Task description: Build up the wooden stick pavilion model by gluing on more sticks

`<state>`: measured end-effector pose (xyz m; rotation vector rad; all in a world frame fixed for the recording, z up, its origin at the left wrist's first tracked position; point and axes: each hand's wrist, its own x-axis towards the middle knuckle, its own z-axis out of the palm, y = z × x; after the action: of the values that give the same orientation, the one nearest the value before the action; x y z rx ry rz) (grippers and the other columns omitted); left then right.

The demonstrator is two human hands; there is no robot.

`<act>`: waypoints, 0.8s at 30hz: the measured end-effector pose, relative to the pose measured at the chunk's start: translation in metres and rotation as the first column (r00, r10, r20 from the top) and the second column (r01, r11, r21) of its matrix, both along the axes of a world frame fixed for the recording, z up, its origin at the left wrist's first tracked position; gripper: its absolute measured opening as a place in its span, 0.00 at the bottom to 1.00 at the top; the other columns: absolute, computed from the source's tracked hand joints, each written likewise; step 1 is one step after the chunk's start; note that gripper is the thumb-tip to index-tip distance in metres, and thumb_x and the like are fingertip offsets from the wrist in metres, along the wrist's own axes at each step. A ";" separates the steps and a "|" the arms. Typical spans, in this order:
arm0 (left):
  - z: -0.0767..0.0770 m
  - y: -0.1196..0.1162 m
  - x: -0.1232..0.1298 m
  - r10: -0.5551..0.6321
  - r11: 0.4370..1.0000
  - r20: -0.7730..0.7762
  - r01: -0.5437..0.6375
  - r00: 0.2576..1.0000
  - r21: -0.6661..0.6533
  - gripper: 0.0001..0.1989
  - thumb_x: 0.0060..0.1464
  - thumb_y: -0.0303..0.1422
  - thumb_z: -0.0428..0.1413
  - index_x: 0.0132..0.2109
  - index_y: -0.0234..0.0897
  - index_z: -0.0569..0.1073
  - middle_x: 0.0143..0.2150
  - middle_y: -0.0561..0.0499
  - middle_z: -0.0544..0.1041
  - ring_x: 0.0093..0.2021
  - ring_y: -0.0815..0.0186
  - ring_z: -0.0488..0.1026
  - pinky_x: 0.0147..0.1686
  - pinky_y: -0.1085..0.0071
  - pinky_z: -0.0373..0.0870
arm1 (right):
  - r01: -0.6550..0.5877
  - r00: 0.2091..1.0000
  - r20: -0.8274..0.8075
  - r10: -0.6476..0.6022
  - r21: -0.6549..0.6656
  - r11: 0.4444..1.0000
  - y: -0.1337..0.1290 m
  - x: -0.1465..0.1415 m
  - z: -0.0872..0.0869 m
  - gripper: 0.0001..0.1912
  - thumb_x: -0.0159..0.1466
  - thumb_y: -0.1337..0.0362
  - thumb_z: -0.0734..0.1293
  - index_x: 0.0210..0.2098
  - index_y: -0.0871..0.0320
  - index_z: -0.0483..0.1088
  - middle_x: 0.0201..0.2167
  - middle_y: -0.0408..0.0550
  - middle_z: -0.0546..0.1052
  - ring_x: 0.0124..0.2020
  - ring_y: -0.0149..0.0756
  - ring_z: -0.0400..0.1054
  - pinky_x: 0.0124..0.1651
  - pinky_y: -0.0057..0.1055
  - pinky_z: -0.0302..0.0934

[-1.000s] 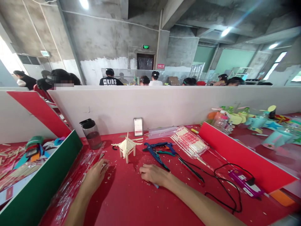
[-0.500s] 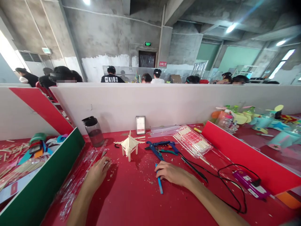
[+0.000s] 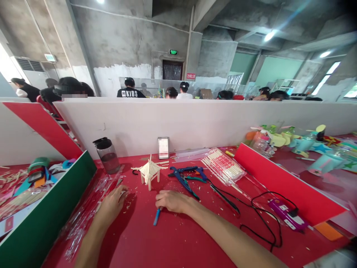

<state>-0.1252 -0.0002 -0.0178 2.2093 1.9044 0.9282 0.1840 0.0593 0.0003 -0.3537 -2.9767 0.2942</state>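
Observation:
A small pavilion model (image 3: 150, 173) of pale wooden sticks, with a pointed roof on short legs, stands upright on the red table (image 3: 134, 238). My right hand (image 3: 170, 201) is just in front of it, fingers closed on a slim blue pen-like stick (image 3: 157, 217) that points towards me. To the left, my left hand (image 3: 113, 203) rests low with bent fingers. Something pale shows at its fingertips, too small to name. Beside those fingers lies a small pointed grey piece (image 3: 119, 181). Blue-handled cutters (image 3: 184, 180) lie to the right of the model.
A dark-lidded water bottle (image 3: 107, 156) and a phone (image 3: 163, 147) stand by the white partition (image 3: 195, 123). Wrapped sticks (image 3: 223, 167), a black cable (image 3: 253, 204) and a purple power strip (image 3: 287, 216) lie right. Green (image 3: 55, 204) and red (image 3: 284, 182) dividers flank the table.
My right hand has moved left with the blue stick, from beside the cutters to in front of the pavilion model. My left hand stays almost where it was.

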 end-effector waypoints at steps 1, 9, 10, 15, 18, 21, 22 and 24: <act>0.001 0.000 0.001 -0.003 1.000 0.005 0.003 1.000 0.001 0.08 0.62 0.36 0.48 0.42 0.42 0.71 0.42 0.46 0.84 0.42 0.56 0.82 0.42 0.65 0.75 | -0.008 1.000 0.002 0.008 0.011 1.000 0.001 -0.012 0.000 0.11 0.69 0.76 0.64 0.35 0.57 0.75 0.34 0.45 0.76 0.39 0.34 0.68 0.41 0.26 0.60; 0.015 -0.004 0.004 0.033 0.999 0.043 -0.033 0.999 0.001 0.10 0.63 0.40 0.47 0.40 0.43 0.70 0.37 0.48 0.83 0.38 0.57 0.82 0.39 0.66 0.76 | -0.046 0.999 -0.022 0.048 0.071 0.996 -0.005 -0.110 0.003 0.10 0.68 0.76 0.64 0.38 0.58 0.75 0.41 0.46 0.79 0.45 0.36 0.71 0.42 0.26 0.63; 0.017 -0.005 0.003 0.041 0.999 0.045 -0.041 0.998 -0.004 0.10 0.63 0.40 0.47 0.40 0.43 0.70 0.36 0.48 0.83 0.37 0.58 0.82 0.38 0.67 0.76 | -0.050 0.998 -0.034 0.053 0.073 0.996 -0.006 -0.117 0.004 0.10 0.68 0.76 0.64 0.39 0.58 0.75 0.43 0.46 0.79 0.47 0.36 0.71 0.44 0.26 0.63; 0.020 -0.007 -0.001 0.094 0.995 0.046 -0.094 0.994 -0.014 0.10 0.63 0.40 0.46 0.41 0.43 0.70 0.37 0.47 0.83 0.37 0.57 0.83 0.37 0.66 0.75 | -0.015 0.994 -0.111 0.023 0.073 0.997 -0.007 -0.116 0.010 0.10 0.69 0.75 0.63 0.43 0.58 0.74 0.47 0.47 0.78 0.49 0.36 0.69 0.48 0.26 0.62; 0.020 -0.009 -0.001 0.110 0.994 0.044 -0.109 0.993 -0.020 0.11 0.63 0.40 0.46 0.41 0.42 0.70 0.39 0.46 0.84 0.39 0.57 0.83 0.37 0.66 0.75 | 0.039 0.990 -0.141 -0.029 0.064 0.997 -0.006 -0.087 0.013 0.09 0.71 0.75 0.62 0.43 0.59 0.73 0.43 0.47 0.78 0.46 0.36 0.68 0.46 0.27 0.62; 0.020 -0.009 0.000 0.121 0.992 0.040 -0.120 0.992 -0.028 0.11 0.62 0.41 0.47 0.42 0.42 0.70 0.40 0.46 0.84 0.39 0.56 0.83 0.36 0.67 0.75 | 0.065 0.989 -0.136 -0.056 0.059 0.996 -0.003 -0.041 0.016 0.10 0.72 0.73 0.61 0.43 0.57 0.73 0.41 0.47 0.77 0.45 0.36 0.67 0.45 0.27 0.61; 0.020 -0.009 0.000 0.126 0.992 0.038 -0.125 0.991 -0.029 0.11 0.62 0.41 0.47 0.42 0.42 0.70 0.39 0.45 0.84 0.39 0.56 0.83 0.36 0.67 0.75 | 0.080 0.989 -0.129 -0.072 0.060 0.995 -0.002 -0.023 0.017 0.10 0.72 0.73 0.61 0.43 0.57 0.74 0.41 0.47 0.77 0.44 0.36 0.67 0.44 0.27 0.61; 0.020 -0.009 0.000 0.129 0.991 0.035 -0.128 0.991 -0.030 0.10 0.62 0.39 0.48 0.42 0.42 0.71 0.39 0.46 0.84 0.39 0.56 0.83 0.37 0.67 0.75 | 0.107 0.989 -0.107 -0.100 0.061 0.992 0.000 0.010 0.016 0.11 0.72 0.74 0.60 0.42 0.57 0.74 0.40 0.47 0.77 0.42 0.35 0.67 0.42 0.27 0.60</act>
<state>-0.1248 -0.0091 0.0019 2.0602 2.0509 0.9463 0.1943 0.0589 0.0167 -0.4688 -2.8466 0.1953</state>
